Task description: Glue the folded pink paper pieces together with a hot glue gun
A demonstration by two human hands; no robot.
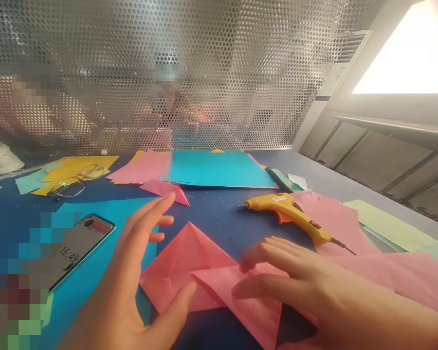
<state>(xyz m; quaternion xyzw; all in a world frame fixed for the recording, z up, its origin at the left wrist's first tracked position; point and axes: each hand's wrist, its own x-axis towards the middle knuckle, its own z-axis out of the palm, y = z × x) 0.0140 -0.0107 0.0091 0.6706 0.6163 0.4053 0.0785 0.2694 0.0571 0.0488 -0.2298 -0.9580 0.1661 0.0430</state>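
the folded pink paper [190, 272] lies flat on the blue worktop [219, 214] at lower centre of the frame, between both hands, its pointed tip aimed up-frame. the right hand [292, 282] is open, fingers pressing the paper's creased right flap; the left hand [131, 272] is open, hovering at its left edge, thumb touching. thin matte sheet, sharp folds. a yellow glue gun [288, 214] lies right of centre.

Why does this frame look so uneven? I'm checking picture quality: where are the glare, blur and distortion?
Head view: the window at upper right is blown out to white glare; the perforated metal screen bows and softens what lies behind it; the left hand is motion-blurred over the folded pink paper, the right hand less so; the glue gun stays sharp.
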